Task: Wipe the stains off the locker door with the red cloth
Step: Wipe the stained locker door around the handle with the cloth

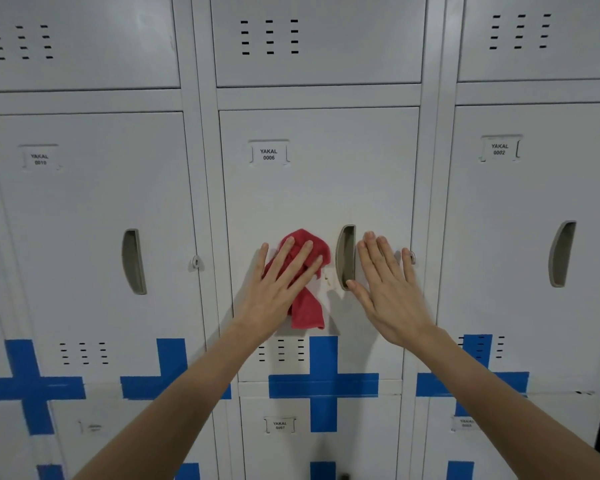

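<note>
- The left hand [280,289] lies flat with fingers spread, pressing the red cloth [307,275] against the locker door [319,195] labelled YAKAL 0006; it pins the cloth rather than clenching it.
- A loose tail of cloth hangs below the palm; pinned only by pressure, it could slide out and drop mid-wipe.
- A small yellowish stain [327,277] sits just right of the cloth, beside the recessed handle [347,256]; strokes stopping short would miss it.
- The right hand [387,285] rests open on the door, holding nothing, bracing it.
</note>
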`<state>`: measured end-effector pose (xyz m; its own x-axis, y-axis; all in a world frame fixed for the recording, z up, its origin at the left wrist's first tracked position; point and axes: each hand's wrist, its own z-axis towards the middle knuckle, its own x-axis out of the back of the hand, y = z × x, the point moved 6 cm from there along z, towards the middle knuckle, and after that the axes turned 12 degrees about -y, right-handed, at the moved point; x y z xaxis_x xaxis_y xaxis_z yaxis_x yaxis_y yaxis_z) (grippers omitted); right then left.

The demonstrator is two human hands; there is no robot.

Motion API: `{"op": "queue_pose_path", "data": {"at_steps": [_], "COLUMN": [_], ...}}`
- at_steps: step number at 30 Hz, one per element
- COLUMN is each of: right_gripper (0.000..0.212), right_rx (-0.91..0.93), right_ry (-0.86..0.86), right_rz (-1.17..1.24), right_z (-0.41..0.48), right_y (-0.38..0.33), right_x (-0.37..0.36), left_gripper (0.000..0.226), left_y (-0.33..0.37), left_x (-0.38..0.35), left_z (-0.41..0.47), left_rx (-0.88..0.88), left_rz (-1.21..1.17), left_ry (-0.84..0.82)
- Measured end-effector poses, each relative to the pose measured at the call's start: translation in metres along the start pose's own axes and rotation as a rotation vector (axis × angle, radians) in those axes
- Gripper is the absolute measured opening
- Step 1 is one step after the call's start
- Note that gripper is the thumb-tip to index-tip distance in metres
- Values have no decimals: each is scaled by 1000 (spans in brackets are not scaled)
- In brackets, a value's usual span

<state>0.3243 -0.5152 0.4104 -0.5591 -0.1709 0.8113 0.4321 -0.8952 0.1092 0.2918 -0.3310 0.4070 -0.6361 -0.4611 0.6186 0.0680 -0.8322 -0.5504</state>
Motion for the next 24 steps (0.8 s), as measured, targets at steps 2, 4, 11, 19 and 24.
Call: {"op": "queue_pose_path", "data": {"at_steps": [2,4,11,19,24], "right_gripper": [70,70,72,72,71], "right_rx": [-5,-8,-8,-8,-12], "right_ry": [-4,-5,-12,-4,2], "right_rz": [-3,-6,-2,18,34], "right_z": [0,0,0,0,0], "right_y": [-1,-1,-3,-3,-4], "right_x": [0,-1,0,0,0], "left_gripper": [105,109,117,89,83], "left_y": [9,19,54,59,53], "left_x": [-1,-2,-20,-13,-10], "left_z": [-8,-15,-32,-28,-23], "left_rx": [37,67,14,-108,-169], "left_rz": [-30,-71,-73,-21,30], "left_ry": [2,11,-4,49,60]}}
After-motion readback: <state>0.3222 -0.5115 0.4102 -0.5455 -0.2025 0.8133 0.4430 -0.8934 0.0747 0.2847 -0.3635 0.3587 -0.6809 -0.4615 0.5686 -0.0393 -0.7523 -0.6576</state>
